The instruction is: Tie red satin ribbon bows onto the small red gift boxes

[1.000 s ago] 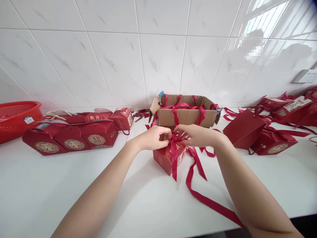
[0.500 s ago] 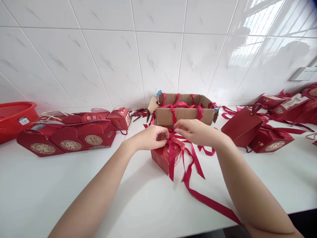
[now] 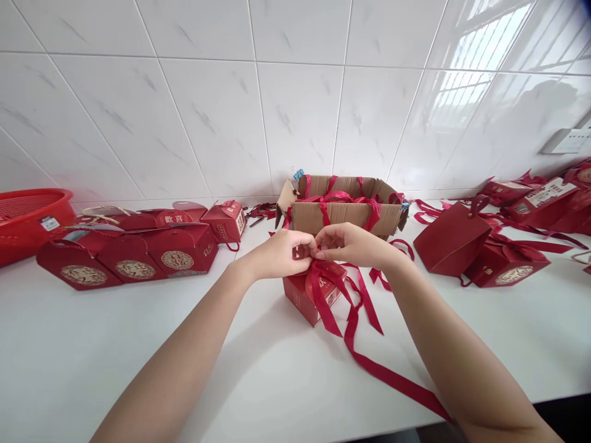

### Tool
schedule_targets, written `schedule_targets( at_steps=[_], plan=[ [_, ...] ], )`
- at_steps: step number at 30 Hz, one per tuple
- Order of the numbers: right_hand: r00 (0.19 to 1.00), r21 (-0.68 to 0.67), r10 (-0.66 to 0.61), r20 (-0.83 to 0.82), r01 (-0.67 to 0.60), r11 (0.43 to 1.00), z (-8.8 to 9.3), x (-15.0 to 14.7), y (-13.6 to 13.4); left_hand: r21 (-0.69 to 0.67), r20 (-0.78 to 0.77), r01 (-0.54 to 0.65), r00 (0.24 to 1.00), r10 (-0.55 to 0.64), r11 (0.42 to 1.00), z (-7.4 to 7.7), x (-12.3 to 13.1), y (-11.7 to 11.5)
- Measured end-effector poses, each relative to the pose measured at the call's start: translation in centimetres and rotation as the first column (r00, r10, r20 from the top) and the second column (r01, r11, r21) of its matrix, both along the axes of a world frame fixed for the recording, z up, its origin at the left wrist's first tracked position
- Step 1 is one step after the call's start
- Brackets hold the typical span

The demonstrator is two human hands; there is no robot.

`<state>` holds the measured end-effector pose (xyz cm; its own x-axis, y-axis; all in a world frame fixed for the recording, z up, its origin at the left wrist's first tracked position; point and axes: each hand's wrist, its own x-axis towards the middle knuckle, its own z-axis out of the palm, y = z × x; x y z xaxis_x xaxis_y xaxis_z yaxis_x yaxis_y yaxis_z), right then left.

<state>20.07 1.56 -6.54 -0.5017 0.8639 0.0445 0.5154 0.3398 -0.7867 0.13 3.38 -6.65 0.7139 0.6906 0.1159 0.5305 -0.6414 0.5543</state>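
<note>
In front of me on the white table stands a small red gift box (image 3: 302, 298) with gold and white print. Red ribbon (image 3: 324, 307) gathers on its top, and its loose tails hang down the front. My left hand (image 3: 279, 253) pinches the ribbon at the top left of the box. Meeting it there, my right hand (image 3: 348, 246) has thumb and fingertips closed on the ribbon too. The fingers cover the knot or loop between them. A long ribbon tail (image 3: 397, 375) runs across the table toward my right forearm.
Behind the box is a cardboard box (image 3: 341, 218) with red ribbons over its sides. Several red boxes (image 3: 124, 258) stand in a row at left, beside a red plastic basket (image 3: 32, 231). More red boxes (image 3: 505, 261) and ribbons lie at right. A tiled wall (image 3: 300, 123) closes the back.
My right hand has moved left and closed on the ribbon beside my left hand. The ribbon tail at the front of the box has swung to the right.
</note>
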Motion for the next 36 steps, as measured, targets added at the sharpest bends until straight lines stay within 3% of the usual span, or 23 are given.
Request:
schedule_targets(
  at_steps=[7,17,25,36],
  plan=[
    [0.999,0.011,-0.051,0.002,0.051,0.999,0.0,-0.4,-0.5,0.016,-0.021,-0.006,1.0,0.007,1.0,0.3,-0.3,-0.2],
    [0.999,0.025,-0.042,0.004,0.042,0.999,-1.3,-1.5,0.2,-0.016,-0.046,-0.019,0.999,0.018,1.0,0.6,-0.5,-0.3],
    [0.999,-0.05,0.022,0.049,-0.019,0.999,-1.2,-1.0,0.1,-0.032,-0.137,-0.055,0.989,0.05,0.998,0.6,-0.7,-0.1],
    [0.986,-0.112,-0.022,0.167,0.041,0.993,0.1,0.5,-0.4,-0.063,-0.121,0.021,0.992,-0.028,0.998,0.3,-1.0,0.0]
  ],
)
